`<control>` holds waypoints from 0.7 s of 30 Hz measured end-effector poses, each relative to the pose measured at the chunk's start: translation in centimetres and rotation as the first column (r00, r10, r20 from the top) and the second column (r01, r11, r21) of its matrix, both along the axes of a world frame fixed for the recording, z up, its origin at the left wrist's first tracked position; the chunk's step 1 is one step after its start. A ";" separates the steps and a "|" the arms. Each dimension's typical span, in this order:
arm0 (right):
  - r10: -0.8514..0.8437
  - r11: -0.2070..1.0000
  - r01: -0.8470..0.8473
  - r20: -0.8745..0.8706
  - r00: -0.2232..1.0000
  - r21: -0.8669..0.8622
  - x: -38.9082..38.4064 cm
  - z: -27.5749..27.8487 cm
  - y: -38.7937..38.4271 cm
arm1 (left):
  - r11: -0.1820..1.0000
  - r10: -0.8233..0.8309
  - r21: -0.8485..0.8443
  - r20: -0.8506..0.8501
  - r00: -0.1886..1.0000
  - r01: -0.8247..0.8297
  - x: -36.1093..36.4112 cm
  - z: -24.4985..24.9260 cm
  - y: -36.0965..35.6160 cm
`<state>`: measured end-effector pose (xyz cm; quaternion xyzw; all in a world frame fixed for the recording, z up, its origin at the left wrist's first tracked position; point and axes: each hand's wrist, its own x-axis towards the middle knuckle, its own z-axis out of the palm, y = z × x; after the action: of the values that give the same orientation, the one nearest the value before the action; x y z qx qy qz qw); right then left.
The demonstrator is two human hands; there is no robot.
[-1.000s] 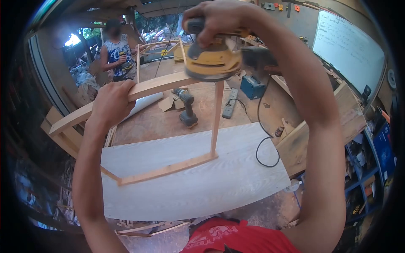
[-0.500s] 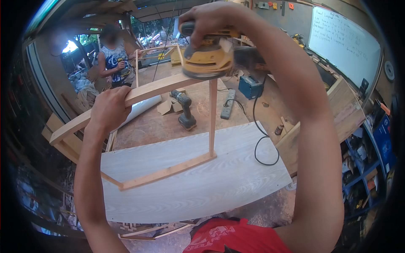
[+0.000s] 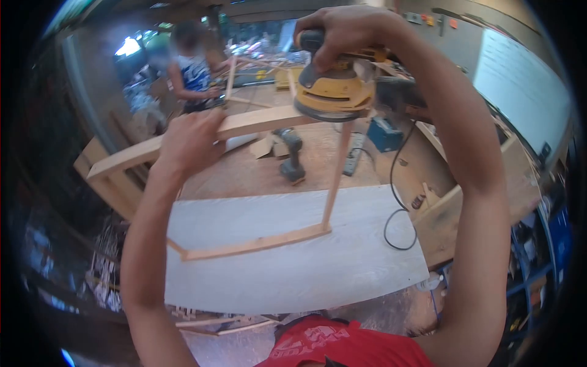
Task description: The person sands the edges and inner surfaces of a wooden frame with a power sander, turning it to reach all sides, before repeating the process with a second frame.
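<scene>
My right hand is wrapped round the top of a yellow and black orbital sander. The sander's round pad rests on the upper rail of a wooden frame, near its right corner. My left hand grips the same rail left of the sander, fingers curled over the top edge. The frame stands upright, its lower rail on a pale wood-grain panel. Behind the frame a cordless drill stands on the workbench beside torn cardboard pieces.
A power strip and a blue box-shaped device sit right of the drill. A black cable loops onto the panel. Across the bench a person stands by another wooden frame. A whiteboard hangs at right.
The whole view has shifted, so most things appear further right. The sander stays on the upper rail near the corner, and my left hand keeps its grip on the frame.
</scene>
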<state>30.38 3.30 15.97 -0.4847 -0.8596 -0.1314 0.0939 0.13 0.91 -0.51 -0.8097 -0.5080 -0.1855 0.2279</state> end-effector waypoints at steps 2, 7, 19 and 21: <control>0.076 0.994 -0.078 -0.034 0.997 -0.074 -1.6 0.2 0.3 | 0.999 0.028 -0.027 -0.003 1.000 -0.028 -0.2 0.2 -0.2; 0.172 0.985 -0.172 0.012 0.985 -0.005 -5.5 0.4 0.2 | 0.988 0.117 -0.106 0.042 0.992 -0.112 -0.2 0.3 -0.7; 0.009 1.000 -0.008 0.021 1.000 -0.030 -3.2 1.8 -0.5 | 0.991 0.051 -0.124 0.034 0.998 -0.047 -1.9 1.3 -2.1; -0.026 0.992 0.025 -0.001 1.000 -0.121 -0.4 1.7 -0.8 | 0.989 -0.032 -0.145 0.042 0.999 0.038 -2.1 1.4 -3.1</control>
<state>29.97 2.47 17.68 -0.5006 -0.8597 -0.0797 0.0636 -2.00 -2.20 0.84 -0.8291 -0.5104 -0.1676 0.1547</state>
